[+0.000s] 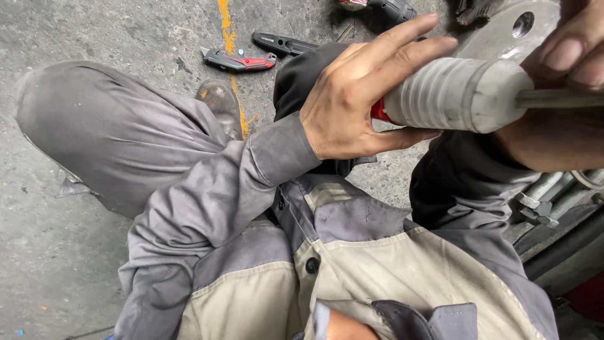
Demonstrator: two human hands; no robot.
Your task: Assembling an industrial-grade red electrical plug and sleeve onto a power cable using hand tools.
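Observation:
My left hand [352,104] is wrapped around the grey ribbed nose of a power tool [459,94], with a bit of red body showing behind my palm. A thin metal bit [553,98] sticks out of the tool's front end to the right. My right hand [566,82], very close to the camera at the upper right, pinches this bit with its fingers. Both hands are held above my knees as I squat in grey work clothes.
On the concrete floor lie a red and grey utility knife [239,60] and a black tool [283,43], near a yellow painted line [225,25]. My shoe [220,104] is below them. A grey metal flange with a hole [503,28] and bolts [547,198] are at the right.

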